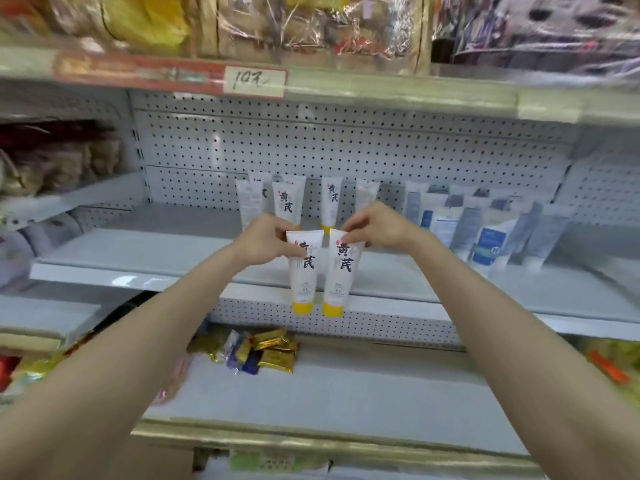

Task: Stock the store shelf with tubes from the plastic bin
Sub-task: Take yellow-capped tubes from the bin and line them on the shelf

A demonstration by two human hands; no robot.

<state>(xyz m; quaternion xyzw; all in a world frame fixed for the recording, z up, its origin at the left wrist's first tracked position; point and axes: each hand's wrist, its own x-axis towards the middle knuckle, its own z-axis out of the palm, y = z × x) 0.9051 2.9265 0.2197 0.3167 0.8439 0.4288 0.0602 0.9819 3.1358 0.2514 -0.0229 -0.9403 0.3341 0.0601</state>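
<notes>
1. A white pegboard back panel [311, 140] spans the shelving behind everything.
2. The middle shelf [138, 251] runs across the view; its left part is bare white board.
3. The lower shelf [346, 393] sits beneath it, nearer the camera.
4. A cluster of blue-and-white packs [491, 244] stands on the right part of the middle shelf, blurred.
5. A row of standing tubes [287, 202], white with yellow caps down, lines the back of the middle shelf against the pegboard.
6. The left hand [266, 240] pinches the flat top end of the left tube [303, 275] between thumb and fingers.
7. The right hand [374, 226] pinches the top corner of the right tube [341, 275] the same way.
8. Both held tubes hang cap-down, just beside each other, in front of the middle shelf's front edge.
9. Gold packets [273, 351] lie in a small heap at the back of the lower shelf.
10. A handwritten price tag [254, 83] is fixed to the upper shelf's edge.
</notes>
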